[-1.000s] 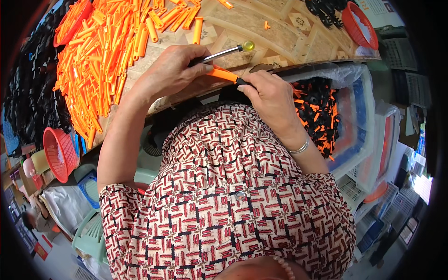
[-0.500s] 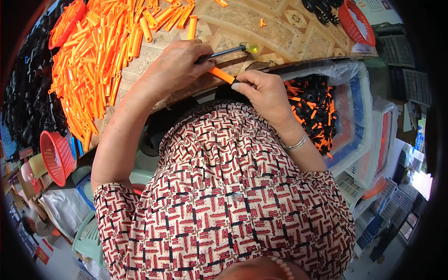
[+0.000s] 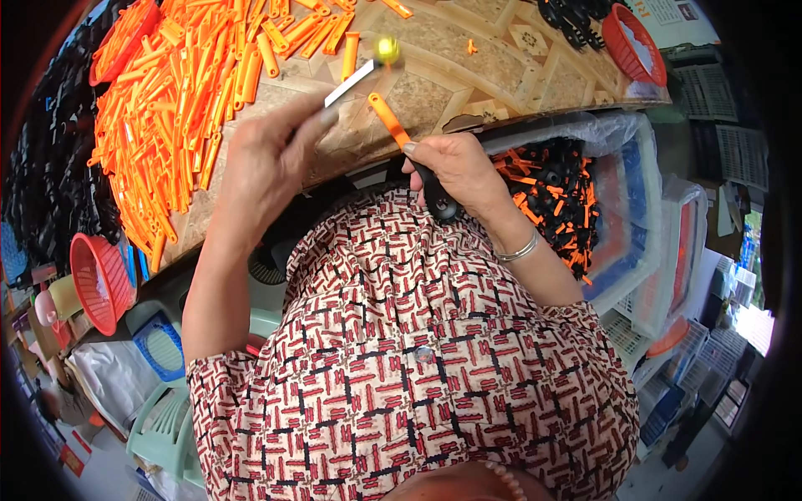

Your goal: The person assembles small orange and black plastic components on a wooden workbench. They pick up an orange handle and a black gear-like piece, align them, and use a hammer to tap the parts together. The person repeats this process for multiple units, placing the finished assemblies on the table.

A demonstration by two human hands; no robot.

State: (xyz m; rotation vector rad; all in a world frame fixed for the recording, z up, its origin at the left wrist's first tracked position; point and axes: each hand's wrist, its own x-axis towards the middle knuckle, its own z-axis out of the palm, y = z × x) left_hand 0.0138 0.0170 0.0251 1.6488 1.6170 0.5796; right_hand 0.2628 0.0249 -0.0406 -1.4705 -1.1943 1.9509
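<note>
My left hand (image 3: 266,163), smeared a little by motion, is closed on a small hammer-like tool (image 3: 349,84) with a pale shaft and a blurred yellow head (image 3: 387,50). The tool points up and right over the table. Pinched in my right hand (image 3: 462,171) is an orange handle (image 3: 388,118) joined to a black end piece (image 3: 439,199), which hangs below my fingers near my lap. The handle's far end, with a small hole, reaches over the table edge, apart from the yellow head. My fingers hide the join.
A big heap of orange handles (image 3: 159,125) covers the left of the table (image 3: 468,83). Red baskets (image 3: 102,284) stand at left and far right. Black parts (image 3: 576,21) lie at the back. A plastic-lined crate (image 3: 622,200) right of me holds mixed orange-and-black pieces (image 3: 555,196).
My left hand has drawn back to the left, off the orange handle, and the hammer-like tool has swung up and leftward. The black end piece below my right hand now shows.
</note>
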